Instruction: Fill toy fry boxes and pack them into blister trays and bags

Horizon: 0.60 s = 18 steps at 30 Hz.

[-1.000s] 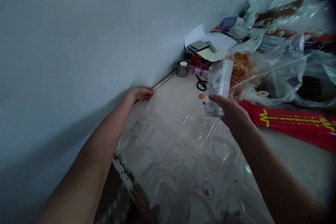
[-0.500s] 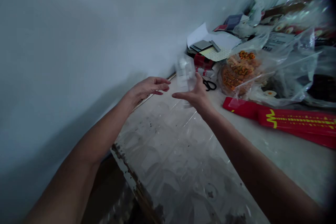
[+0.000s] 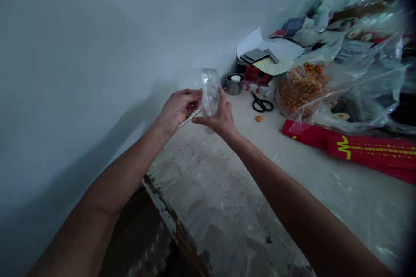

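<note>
A clear plastic container (image 3: 209, 88) is held up off the table, near the wall; its exact form is hard to make out. My right hand (image 3: 221, 117) grips it from the right, with thumb and fingers spread around its lower part. On the other side my left hand (image 3: 182, 107) has its fingers closed at the container's left edge. A metal cup (image 3: 234, 87) with something white in it stands just beyond my right fingertips. Black-handled scissors (image 3: 261, 104) lie to the right, with a small orange piece (image 3: 258, 118) close by.
A clear bag of orange snack-like pieces (image 3: 302, 93) sits on the right of the table (image 3: 234, 169). Red packaging with yellow print (image 3: 367, 147) lies before it. Papers (image 3: 276, 54) are piled at the back. A pale wall (image 3: 97, 52) borders the left side.
The container and my right hand have moved left, uncovering the metal cup and scissors. My left hand has come to the container's edge and closed on it.
</note>
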Tool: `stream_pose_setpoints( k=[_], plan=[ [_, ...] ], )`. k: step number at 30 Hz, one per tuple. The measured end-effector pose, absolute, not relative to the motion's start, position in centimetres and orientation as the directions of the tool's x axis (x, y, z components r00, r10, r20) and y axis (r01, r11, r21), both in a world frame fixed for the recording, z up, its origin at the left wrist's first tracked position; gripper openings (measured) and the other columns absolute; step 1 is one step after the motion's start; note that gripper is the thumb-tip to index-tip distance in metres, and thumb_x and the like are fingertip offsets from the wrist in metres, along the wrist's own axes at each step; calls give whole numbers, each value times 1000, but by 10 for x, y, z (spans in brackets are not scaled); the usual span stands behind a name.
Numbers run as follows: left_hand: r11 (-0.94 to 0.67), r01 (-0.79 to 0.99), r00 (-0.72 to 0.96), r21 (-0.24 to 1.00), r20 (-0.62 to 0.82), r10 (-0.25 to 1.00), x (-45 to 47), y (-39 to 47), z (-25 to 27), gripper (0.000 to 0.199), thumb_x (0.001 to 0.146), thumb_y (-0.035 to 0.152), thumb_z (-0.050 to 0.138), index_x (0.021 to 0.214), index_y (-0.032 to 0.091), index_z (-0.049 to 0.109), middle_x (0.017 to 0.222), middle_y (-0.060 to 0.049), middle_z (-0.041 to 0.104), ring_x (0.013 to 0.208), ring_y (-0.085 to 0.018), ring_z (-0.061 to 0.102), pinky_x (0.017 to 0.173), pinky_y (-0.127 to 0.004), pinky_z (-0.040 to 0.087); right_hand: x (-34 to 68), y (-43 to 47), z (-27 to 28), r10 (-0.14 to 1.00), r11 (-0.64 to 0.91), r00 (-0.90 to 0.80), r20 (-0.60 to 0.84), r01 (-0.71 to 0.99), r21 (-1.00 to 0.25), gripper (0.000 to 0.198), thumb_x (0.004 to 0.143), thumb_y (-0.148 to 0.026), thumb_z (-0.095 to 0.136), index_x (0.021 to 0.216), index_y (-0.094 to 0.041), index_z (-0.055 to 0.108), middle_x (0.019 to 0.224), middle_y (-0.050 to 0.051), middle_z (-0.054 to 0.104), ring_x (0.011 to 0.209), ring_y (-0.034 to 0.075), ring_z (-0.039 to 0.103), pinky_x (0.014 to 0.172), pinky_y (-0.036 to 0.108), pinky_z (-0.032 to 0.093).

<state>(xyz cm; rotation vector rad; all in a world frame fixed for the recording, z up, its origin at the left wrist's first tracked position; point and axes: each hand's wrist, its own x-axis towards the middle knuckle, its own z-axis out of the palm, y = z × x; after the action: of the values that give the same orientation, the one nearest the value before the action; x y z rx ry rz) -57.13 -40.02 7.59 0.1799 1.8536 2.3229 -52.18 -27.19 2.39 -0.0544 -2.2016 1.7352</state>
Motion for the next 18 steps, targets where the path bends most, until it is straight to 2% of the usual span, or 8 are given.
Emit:
stream_pose_setpoints(
  k=[2,4,6,8,9,12,15,18],
  plan=[
    [-260,-82,-978,962,-28,207,-574,-401,77,27,71,26,87,68,16,62,66,2,62,61,-8,56,67,-23,49,-518,-272,27,126,7,-965,232,-233,-972,115,50,-53,88,149,-34,33,132,8,56,124,36,51,102,58,43],
    [-282,-82,-977,956,-22,211,-582,-407,79,31,70,31,88,67,17,60,63,2,59,59,-8,55,66,-24,50,-512,-264,29,91,-232,-978,188,-204,-951,92,58,-52,83,139,-31,44,121,6,64,114,32,59,95,53,49],
    [-262,-62,-980,963,-9,200,-597,-419,83,32,69,33,89,68,18,60,63,2,59,59,-9,56,66,-24,51,-503,-242,27,145,-390,-986,85,-136,-911,68,61,-49,79,121,-28,55,108,4,67,103,30,64,87,50,54],
    [-132,-40,-980,991,-13,198,-617,-434,89,29,69,29,88,69,19,61,64,2,60,59,-10,56,65,-24,50,-492,-212,24,222,-480,-975,-19,-93,-873,52,63,-45,78,107,-27,58,98,3,65,97,28,67,82,48,57],
    [-43,-33,-978,999,-23,209,-629,-440,92,25,70,25,87,68,18,63,64,1,61,58,-9,56,64,-24,49,-485,-196,22,250,-497,-967,-39,-93,-863,48,63,-43,78,104,-27,59,97,2,65,96,27,67,81,46,57],
    [213,17,-975,977,-32,222,-660,-447,93,18,71,14,81,64,16,65,60,-1,61,54,-9,52,60,-24,43,-463,-163,21,221,-474,-970,-97,-20,-880,48,60,-39,82,101,-25,62,101,4,67,100,29,68,83,45,59],
    [421,57,-979,905,-33,203,-681,-439,83,25,69,10,76,53,17,59,49,0,52,45,-9,44,54,-25,35,-443,-149,25,215,-419,-968,-133,31,-908,53,56,-36,85,103,-24,64,106,6,69,103,31,69,83,45,59],
    [549,89,-963,831,-70,262,-690,-432,67,29,69,9,70,47,18,54,45,1,47,41,-9,39,51,-25,30,-430,-135,26,269,-397,-953,-138,20,-918,54,57,-35,84,107,-25,66,107,7,70,102,31,69,82,45,60]
  ],
)
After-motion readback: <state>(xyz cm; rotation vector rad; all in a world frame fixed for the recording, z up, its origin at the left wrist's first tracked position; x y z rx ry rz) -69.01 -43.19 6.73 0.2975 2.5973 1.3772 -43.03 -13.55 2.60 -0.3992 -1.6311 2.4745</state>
